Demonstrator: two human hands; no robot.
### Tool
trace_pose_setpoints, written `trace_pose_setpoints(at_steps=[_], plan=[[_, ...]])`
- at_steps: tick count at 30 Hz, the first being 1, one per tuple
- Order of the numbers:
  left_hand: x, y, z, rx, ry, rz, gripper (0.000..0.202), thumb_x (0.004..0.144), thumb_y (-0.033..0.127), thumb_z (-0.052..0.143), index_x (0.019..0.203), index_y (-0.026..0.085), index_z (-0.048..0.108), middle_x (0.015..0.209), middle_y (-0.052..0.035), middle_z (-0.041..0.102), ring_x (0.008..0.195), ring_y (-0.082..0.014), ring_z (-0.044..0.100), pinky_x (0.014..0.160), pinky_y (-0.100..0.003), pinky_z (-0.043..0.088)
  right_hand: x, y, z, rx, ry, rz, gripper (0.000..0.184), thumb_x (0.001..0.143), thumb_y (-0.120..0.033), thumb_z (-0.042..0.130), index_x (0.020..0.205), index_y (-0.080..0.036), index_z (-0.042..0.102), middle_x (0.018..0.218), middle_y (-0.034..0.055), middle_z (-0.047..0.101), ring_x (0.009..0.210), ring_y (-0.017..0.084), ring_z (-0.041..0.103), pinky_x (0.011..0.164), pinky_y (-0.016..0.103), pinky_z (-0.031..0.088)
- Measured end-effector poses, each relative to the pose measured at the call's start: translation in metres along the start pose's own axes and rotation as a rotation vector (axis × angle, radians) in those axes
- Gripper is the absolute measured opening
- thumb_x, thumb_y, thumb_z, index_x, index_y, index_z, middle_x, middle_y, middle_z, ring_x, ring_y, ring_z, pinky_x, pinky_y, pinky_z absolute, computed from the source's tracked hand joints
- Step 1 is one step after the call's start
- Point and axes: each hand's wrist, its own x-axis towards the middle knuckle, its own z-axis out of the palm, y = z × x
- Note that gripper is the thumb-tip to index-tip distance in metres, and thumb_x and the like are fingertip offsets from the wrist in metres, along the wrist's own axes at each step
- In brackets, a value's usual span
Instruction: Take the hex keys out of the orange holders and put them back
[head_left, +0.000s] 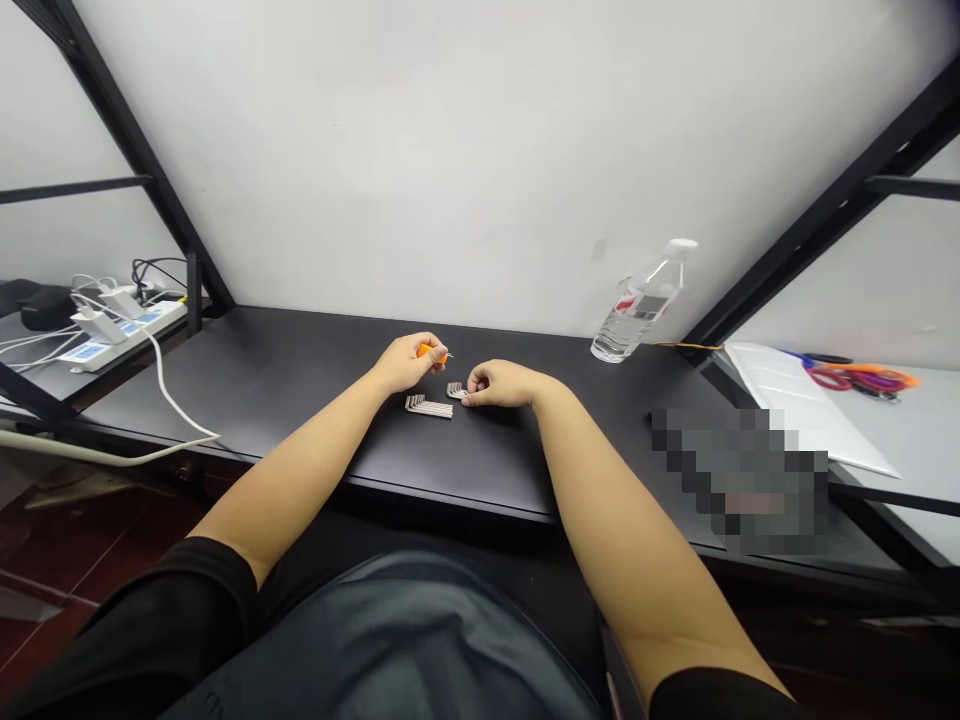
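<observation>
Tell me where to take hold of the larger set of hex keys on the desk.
Pinch the long parallel shanks of the larger hex keys midway, coming from the near edge of the black desk. They lie flat side by side, so that span likely grips steadiest, and this side avoids the left hand and right hand just beyond.

black desk (225,385), hex keys (429,406), bottle (637,310)
</observation>
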Motion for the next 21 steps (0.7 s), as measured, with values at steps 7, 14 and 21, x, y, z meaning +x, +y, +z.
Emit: trace_pose_setpoints(at_steps=[7, 14, 21], plan=[[-0.002, 0.003, -0.001, 0.074, -0.032, 0.034, 0.025, 0.087, 0.042, 0.063, 0.094, 0.018, 0.067, 0.084, -0.0031, 0.075, 0.074, -0.0146, 0.068, 0.081, -0.031, 0.054, -0.004, -0.001, -0.004, -0.058, 0.122, -0.136, 0.02, 0.082, -0.041, 0.069, 0.084, -0.021, 0.071, 0.089, 0.0032, 0.072, 0.074, 0.017, 0.061, 0.065, 0.028, 0.043], [-0.005, 0.012, -0.002, 0.257, -0.07, 0.075, 0.025, 0.082, 0.034, 0.068, 0.105, 0.024, 0.072, 0.108, -0.002, 0.076, 0.096, -0.0191, 0.069, 0.091, -0.033, 0.052, 0.001, 0.002, -0.006, -0.024, 0.441, -0.231, 0.021, 0.09, -0.038, 0.059, 0.091, -0.018, 0.068, 0.097, 0.0078, 0.072, 0.084, 0.02, 0.063, 0.074, 0.031, 0.046], [-0.005, 0.013, -0.005, 0.281, -0.034, 0.076, 0.024, 0.084, 0.034, 0.066, 0.105, 0.024, 0.073, 0.112, -0.0025, 0.076, 0.103, -0.0206, 0.068, 0.095, -0.033, 0.051, 0.005, 0.001, 0.004, -0.142, 0.359, -0.134, 0.018, 0.093, -0.031, 0.058, 0.094, -0.02, 0.072, 0.099, 0.0074, 0.074, 0.085, 0.02, 0.065, 0.074, 0.03, 0.047]])
